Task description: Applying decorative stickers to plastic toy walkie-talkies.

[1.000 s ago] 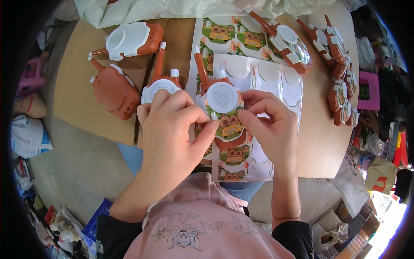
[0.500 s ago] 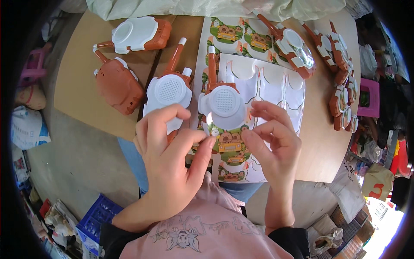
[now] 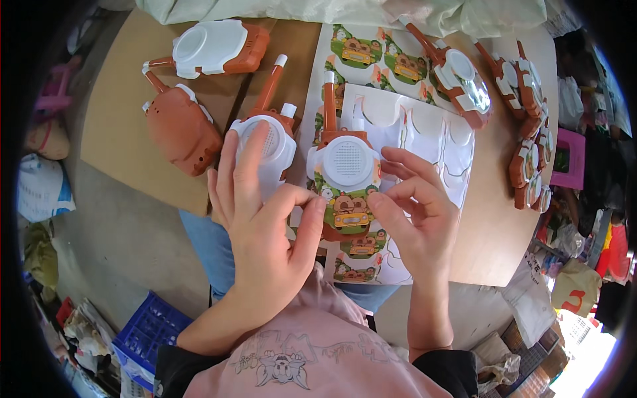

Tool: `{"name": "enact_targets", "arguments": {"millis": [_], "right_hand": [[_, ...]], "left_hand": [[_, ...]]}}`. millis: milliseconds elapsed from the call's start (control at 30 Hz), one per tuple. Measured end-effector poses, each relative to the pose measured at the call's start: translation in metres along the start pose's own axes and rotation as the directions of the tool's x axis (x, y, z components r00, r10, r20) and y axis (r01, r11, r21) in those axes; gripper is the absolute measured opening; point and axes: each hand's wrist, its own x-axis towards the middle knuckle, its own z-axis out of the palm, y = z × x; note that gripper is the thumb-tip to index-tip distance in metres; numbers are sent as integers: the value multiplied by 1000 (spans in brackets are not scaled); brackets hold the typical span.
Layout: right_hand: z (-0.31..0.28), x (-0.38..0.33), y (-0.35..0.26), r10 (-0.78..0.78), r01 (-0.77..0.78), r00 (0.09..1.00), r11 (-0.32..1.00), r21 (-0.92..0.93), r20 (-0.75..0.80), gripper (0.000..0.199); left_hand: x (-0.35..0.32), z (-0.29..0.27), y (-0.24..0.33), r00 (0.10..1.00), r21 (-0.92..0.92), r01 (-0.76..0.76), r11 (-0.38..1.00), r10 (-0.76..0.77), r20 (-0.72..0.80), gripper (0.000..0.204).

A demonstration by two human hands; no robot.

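A brown and white toy walkie-talkie lies face up in front of me, its antenna pointing away. Over its lower face sits a printed sticker with cartoon bears in a yellow car. My left hand pinches the sticker's left edge between thumb and forefinger, its other fingers spread. On the opposite edge, my right hand holds the sticker with thumb and forefinger, the other fingers curled. Whether the sticker is pressed down flat cannot be made out. A second walkie-talkie is partly hidden behind my left hand.
Sticker sheets, some peeled, lie under and beside the toy. More walkie-talkies stand at the left, far left and far right, with several along the right edge. A blue crate is on the floor.
The sticker has moved from just below the walkie-talkie's round grille up onto its lower face, between both hands. My left hand's outer fingers have stretched out over the neighbouring walkie-talkie.
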Motion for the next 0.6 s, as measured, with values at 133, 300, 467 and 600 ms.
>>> {"name": "enact_targets", "arguments": {"millis": [133,300,467,600], "right_hand": [[0,1,-4,37,-36,999,999,-24,21,8],[1,3,2,31,-31,999,999,25,-10,9],[0,3,1,40,-39,999,998,55,0,8],[1,3,0,51,-51,999,996,79,1,8]], "left_hand": [[3,1,-2,1000,0,4,1000,-4,8,12],[5,1,-1,1000,-9,14,1000,-14,23,13],[5,-2,2,999,-23,27,999,-26,33,14],[5,-1,0,999,-22,28,999,-27,38,13]]}}
